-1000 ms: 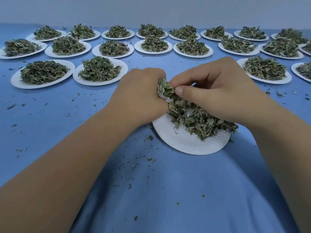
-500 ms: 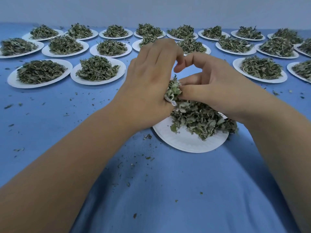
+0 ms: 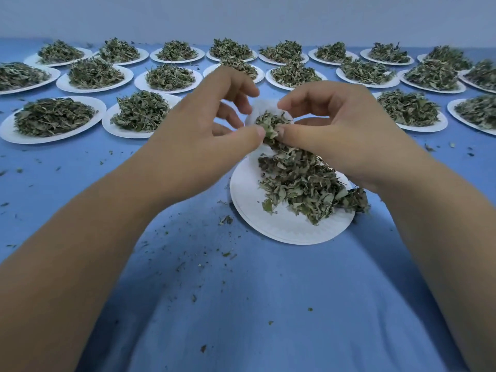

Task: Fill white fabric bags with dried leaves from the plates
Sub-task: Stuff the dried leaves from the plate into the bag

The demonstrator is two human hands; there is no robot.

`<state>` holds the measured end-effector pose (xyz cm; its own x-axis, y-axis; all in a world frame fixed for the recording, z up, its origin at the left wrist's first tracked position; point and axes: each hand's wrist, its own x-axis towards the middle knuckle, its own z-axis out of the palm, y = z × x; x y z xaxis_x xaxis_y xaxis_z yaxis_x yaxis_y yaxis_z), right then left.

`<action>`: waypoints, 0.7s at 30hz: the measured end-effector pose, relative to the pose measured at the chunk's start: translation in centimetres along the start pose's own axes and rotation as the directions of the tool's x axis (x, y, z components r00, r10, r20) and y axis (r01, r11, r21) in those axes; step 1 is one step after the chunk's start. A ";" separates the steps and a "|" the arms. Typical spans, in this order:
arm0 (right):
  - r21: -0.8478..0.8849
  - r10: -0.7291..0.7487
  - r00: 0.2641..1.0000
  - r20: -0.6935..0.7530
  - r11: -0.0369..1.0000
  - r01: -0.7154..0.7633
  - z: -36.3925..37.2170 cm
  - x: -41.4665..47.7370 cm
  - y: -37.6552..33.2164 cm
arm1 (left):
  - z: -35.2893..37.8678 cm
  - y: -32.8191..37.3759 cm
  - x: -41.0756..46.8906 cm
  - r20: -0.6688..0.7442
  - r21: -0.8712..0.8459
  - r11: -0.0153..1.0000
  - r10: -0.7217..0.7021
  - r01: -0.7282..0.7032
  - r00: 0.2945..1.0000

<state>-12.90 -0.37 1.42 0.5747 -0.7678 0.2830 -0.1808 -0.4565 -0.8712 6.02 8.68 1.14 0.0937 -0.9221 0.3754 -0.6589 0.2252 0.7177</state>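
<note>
Full plates (image 3: 53,119) wait off to the left, well apart from the work. The left hand (image 3: 204,135) pinches the rim of the bag (image 3: 264,107), thumb in front and fingers curled behind, I'd say to keep its mouth open. The bag is held just above the near plate (image 3: 268,224), so spills drop back. The right hand (image 3: 341,135) pinches leaves (image 3: 271,124) at that mouth, apparently stuffing them in.

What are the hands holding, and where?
A white bag of leaves. The left hand and right hand each pinch its open rim, one per side.
</note>
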 end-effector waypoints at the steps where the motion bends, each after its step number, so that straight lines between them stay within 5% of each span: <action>1: 0.003 0.002 1.000 -0.002 1.000 -0.002 0.0 0.0 0.0 | 0.2 0.1 0.1 -0.020 -0.051 0.998 -0.038 0.037 0.999; 8: -0.018 0.019 1.000 -0.006 1.000 -0.019 0.4 0.0 -0.2 | 1.0 0.2 0.0 -0.041 -0.251 0.962 -0.118 0.104 0.992; 21: -0.337 -0.061 0.985 -0.161 0.942 0.003 2.0 0.0 -0.5 | 1.8 0.6 0.2 -0.156 -0.146 0.987 -0.089 0.067 0.984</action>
<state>-11.24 0.72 1.03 0.4483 -0.8009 0.3970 -0.4372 -0.5838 -0.6841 4.34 8.02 0.58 0.2678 -0.8779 0.3968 -0.5355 0.2068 0.8189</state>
